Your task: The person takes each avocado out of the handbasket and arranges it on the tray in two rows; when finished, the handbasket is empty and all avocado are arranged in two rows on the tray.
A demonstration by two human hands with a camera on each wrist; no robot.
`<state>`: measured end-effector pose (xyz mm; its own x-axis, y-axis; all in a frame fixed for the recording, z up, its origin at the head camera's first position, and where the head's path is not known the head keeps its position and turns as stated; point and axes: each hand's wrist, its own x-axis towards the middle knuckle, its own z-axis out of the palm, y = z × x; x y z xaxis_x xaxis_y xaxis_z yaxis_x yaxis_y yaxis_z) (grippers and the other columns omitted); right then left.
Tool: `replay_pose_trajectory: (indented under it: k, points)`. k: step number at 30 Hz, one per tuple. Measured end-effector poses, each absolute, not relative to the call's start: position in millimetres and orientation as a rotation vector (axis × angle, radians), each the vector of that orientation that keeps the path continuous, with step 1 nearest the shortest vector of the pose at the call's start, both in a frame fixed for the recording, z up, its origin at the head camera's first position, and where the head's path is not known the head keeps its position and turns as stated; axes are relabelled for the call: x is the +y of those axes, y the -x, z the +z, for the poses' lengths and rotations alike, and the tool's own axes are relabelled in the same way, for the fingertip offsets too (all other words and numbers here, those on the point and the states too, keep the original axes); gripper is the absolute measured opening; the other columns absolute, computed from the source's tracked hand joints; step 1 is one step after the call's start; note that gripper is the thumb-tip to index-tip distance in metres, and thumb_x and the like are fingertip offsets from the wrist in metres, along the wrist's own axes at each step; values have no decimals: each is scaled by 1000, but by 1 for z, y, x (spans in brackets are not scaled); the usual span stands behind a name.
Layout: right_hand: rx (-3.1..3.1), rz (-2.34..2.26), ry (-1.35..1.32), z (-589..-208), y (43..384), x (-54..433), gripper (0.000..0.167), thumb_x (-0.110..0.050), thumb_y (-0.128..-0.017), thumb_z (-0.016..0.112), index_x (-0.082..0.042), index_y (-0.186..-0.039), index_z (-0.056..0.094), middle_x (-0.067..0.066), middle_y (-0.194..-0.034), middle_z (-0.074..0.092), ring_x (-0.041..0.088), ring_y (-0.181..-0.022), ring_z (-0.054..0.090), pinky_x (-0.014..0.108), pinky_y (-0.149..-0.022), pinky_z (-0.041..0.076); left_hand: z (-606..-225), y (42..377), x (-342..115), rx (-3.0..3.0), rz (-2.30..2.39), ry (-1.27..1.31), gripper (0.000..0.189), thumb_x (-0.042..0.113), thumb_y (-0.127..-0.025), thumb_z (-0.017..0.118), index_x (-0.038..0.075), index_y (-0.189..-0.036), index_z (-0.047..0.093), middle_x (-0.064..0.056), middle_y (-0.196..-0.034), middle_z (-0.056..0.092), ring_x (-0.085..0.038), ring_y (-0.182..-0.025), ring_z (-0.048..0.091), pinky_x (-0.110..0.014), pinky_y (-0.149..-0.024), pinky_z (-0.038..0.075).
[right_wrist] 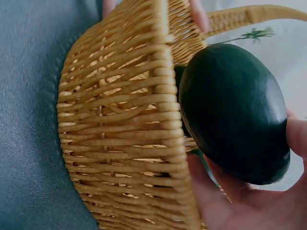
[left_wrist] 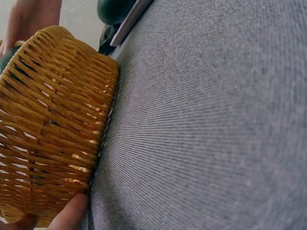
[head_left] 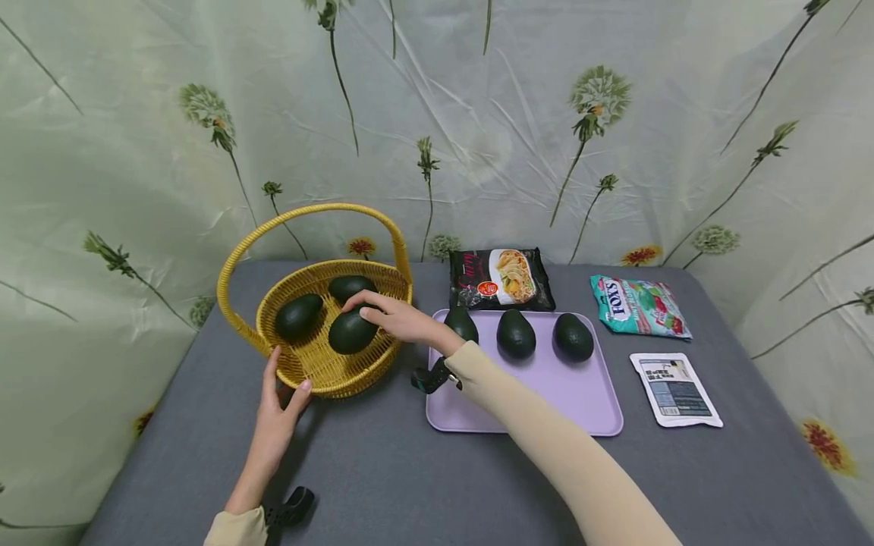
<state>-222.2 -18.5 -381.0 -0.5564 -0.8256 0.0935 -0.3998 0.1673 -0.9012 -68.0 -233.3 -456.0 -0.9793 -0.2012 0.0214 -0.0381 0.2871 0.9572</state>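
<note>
A yellow wicker basket (head_left: 328,379) with a tall arched handle stands at the left of the table. My left hand (head_left: 275,417) holds its near left side, one finger over the rim and the thumb against the outer weave. My right hand (head_left: 403,320) grips a dark green avocado (right_wrist: 235,115) between thumb and fingers. In the right wrist view this avocado shows above the basket's rim; whether it touches the bottom, I cannot tell. Two more avocados lie in the basket, one at the left (head_left: 299,317) and one at the back (head_left: 351,287).
Right of the basket, a lilac tray (head_left: 546,402) carries three avocados in a row (head_left: 516,335), the leftmost partly behind my right forearm. Behind it lies a black noodle packet (head_left: 501,279). Further right are a teal Fox's candy bag (head_left: 640,307) and a white flat packet (head_left: 676,389).
</note>
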Motion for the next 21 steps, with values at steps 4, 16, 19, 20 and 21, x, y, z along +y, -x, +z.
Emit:
replay_pose_trajectory:
  k: [4,16,19,20,21]
  points:
    - [1875,-1526,1022,-378,220,-8,32,-17,-106,33,-4,-131,48,12,-141,39,26,-112,53,51,-84,49,-456,67,-233,-2401,-1780,-215,77,18,-99,53,28,-155,1,-8,-158,0,-45,-136,19,-63,-100,24]
    - [1995,-1592,974,-365,211,48,28,-20,-100,52,-13,-127,54,2,-129,49,24,-106,55,39,-81,49,-458,69,-235,-2421,-1783,-218,77,20,-99,53,31,-155,0,-9,-158,-1,-46,-136,20,-62,-99,27]
    - [2002,-1559,952,-367,206,64,30,-20,-98,55,-15,-127,55,1,-130,49,23,-108,54,40,-86,47,-457,68,-235,-2422,-1786,-217,77,20,-100,53,31,-154,-1,-9,-158,-1,-46,-136,21,-62,-98,27]
    - [1996,-1552,936,-368,204,70,31,-21,-98,55,-16,-128,55,1,-131,49,23,-108,55,41,-86,46,-457,68,-235,-2422,-1789,-219,77,21,-100,53,31,-154,-1,-8,-158,-2,-46,-136,20,-62,-98,28]
    - [1982,-1549,915,-369,202,75,32,-22,-98,55,-16,-129,55,1,-133,48,24,-108,56,42,-88,46,-457,68,-235,-2423,-1789,-222,77,21,-100,53,31,-154,-1,-8,-158,-2,-45,-136,20,-62,-98,28]
